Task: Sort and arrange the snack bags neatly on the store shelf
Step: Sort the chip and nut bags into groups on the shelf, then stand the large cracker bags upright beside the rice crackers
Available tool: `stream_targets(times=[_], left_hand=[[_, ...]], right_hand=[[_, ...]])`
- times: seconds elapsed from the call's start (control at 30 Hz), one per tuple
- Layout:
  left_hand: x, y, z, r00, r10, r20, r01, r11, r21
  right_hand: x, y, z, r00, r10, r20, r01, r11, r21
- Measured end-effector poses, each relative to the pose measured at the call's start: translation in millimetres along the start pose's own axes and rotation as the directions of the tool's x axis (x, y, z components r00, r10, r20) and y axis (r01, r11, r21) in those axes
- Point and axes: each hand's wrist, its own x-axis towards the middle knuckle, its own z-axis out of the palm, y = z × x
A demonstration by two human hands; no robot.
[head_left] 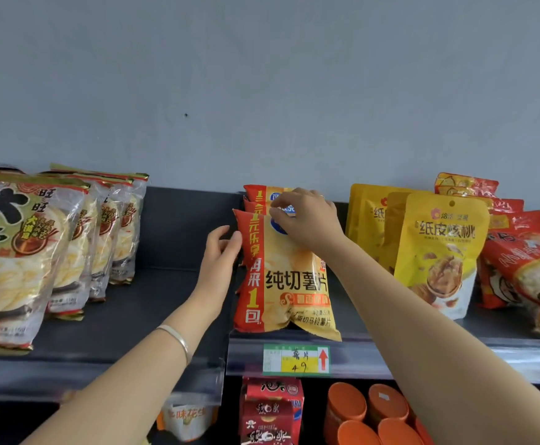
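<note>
Chip bag (289, 277) yellow w/ red side stripe; walnut pouch (438, 252) yellow.

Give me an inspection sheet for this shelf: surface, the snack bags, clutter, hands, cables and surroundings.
Surface: dark shelf, bare strip between the bag rows.
Job's things: front chip bag upright, more lined up behind it; rice cracker bags at left; walnut pouches and red bags at right.
Clutter: nothing seen.
Grippers: left hand touches the front chip bag's left edge; right hand curls over its top.
Cables: nothing seen.
Surroundings: grey wall behind; price tag on the shelf edge; orange tubs and red boxes below.
</note>
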Motion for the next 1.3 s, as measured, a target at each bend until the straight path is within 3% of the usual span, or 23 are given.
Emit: stream_targets(times=[0.13, 0.43, 0.6, 0.7, 0.9, 1.07, 1.3], left_hand=[[-27, -2, 14, 0.997, -0.030, 0.067, 0.033, 0.998, -0.044], [-37, 5, 30, 0.999, -0.049, -0.017, 0.050, 0.998, 0.043], [-55, 15, 14, 0.989, 0.031, -0.142, 0.001, 0.976, 0.220], [-66, 19, -11, 0.980, 0.118, -0.159, -0.050, 0.926, 0.375], [-95, 38, -91, 0.955, 0.199, -0.220, -0.036, 0.813, 0.581], [-113, 55, -161, 0.913, 0.253, -0.320, 0.050, 0.709, 0.703], [-106, 62, -247, 0.896, 0.296, -0.331, 0.068, 0.645, 0.761]], right_hand=[[-18, 0, -1, 0.999, 0.014, 0.036, -0.014, 1.000, -0.001], [-36, 9, -5, 0.995, 0.024, 0.095, -0.024, 1.000, -0.007], [-51, -4, -4, 0.995, -0.085, -0.042, 0.087, 0.996, 0.031], [-61, -31, 5, 0.970, -0.221, -0.100, 0.226, 0.973, 0.045], [-72, -104, 44, 0.893, -0.448, -0.050, 0.450, 0.889, 0.078], [-70, -168, 76, 0.873, -0.482, -0.067, 0.486, 0.853, 0.192], [-49, -243, 120, 0.889, -0.457, 0.009, 0.439, 0.860, 0.259]])
